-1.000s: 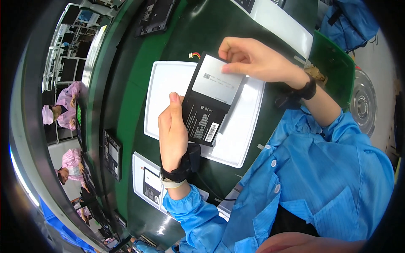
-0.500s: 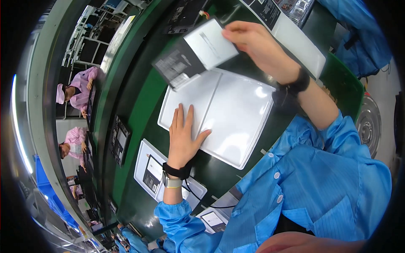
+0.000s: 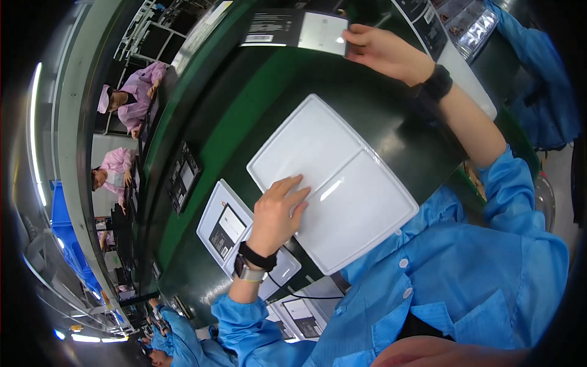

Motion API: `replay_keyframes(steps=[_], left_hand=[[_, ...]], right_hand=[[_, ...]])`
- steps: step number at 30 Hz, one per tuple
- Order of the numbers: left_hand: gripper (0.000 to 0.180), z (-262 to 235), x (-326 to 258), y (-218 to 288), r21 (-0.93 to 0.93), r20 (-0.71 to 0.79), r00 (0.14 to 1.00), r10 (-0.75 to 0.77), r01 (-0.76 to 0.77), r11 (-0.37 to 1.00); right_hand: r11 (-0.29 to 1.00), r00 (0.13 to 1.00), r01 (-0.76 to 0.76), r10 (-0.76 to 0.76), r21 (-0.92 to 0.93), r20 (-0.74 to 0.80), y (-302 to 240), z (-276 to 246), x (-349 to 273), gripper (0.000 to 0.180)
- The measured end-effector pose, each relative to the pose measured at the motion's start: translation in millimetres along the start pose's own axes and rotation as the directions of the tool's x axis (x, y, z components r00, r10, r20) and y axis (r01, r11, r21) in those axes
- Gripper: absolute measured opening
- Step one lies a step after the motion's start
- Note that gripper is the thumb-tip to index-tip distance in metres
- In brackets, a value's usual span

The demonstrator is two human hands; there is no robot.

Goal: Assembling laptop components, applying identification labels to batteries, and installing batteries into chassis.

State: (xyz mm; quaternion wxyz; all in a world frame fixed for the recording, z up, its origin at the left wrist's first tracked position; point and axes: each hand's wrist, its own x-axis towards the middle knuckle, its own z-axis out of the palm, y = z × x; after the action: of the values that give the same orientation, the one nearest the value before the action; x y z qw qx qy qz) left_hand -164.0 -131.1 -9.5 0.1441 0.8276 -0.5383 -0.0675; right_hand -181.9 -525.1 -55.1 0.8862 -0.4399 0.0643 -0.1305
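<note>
My right hand (image 3: 382, 52) pinches one short end of a flat black-and-silver battery (image 3: 298, 29), holding it out at the far edge of the bench. The battery's black half with a white label points left. My left hand (image 3: 280, 214) lies on a white two-compartment tray (image 3: 361, 208), its fingertips near the divider, fingers apart and slightly bent. Nothing shows in that hand. The tray's compartments hold nothing visible. Beside my left wrist, another white tray (image 3: 211, 208) carries a black-and-white battery (image 3: 229, 229).
A black laptop base (image 3: 183, 177) sits at the left on the green line. More flat batteries (image 3: 302, 315) lie near my left elbow. At right are a long white tray (image 3: 468, 82), a clear compartment tray (image 3: 468, 27) and a green bin (image 3: 520, 144). People in pink (image 3: 137, 98) work across.
The battery in my right hand has moved away from above the tray to the far edge and levelled out. The tray has turned and slid nearer to me under my left hand.
</note>
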Motion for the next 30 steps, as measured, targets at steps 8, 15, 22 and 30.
replay_keyframes(steps=[8, 15, 22, 30], left_hand=[[0.021, -48.7, 184.1, -24.2, 0.011, 0.188, 0.982, 0.005, -0.008, 1.0], [0.118, 33.5, 316.3, -69.9, 0.153, -0.077, 0.904, -0.421, 0.428, 0.891], [0.099, 88.4, 331.3, -110.8, -0.001, -0.198, 0.865, -0.461, 0.47, 0.883], [0.063, 82.9, 329.1, -133.0, -0.893, -0.197, 0.803, -0.562, 0.09, 0.441]], right_hand=[[0.996, 0.995, 0.085, -0.082, 0.038, -0.064, -10.5, -38.3, -4.3, 0.036], [0.884, 0.911, 0.239, -0.347, -0.401, -0.224, -9.4, -39.8, -9.8, 0.027], [0.558, 0.694, 0.244, -0.672, -0.793, -0.259, 1.9, -33.9, -13.2, 0.009], [0.357, 0.544, 0.265, -0.822, -0.896, -0.167, 3.3, -35.2, -22.6, 0.013]])
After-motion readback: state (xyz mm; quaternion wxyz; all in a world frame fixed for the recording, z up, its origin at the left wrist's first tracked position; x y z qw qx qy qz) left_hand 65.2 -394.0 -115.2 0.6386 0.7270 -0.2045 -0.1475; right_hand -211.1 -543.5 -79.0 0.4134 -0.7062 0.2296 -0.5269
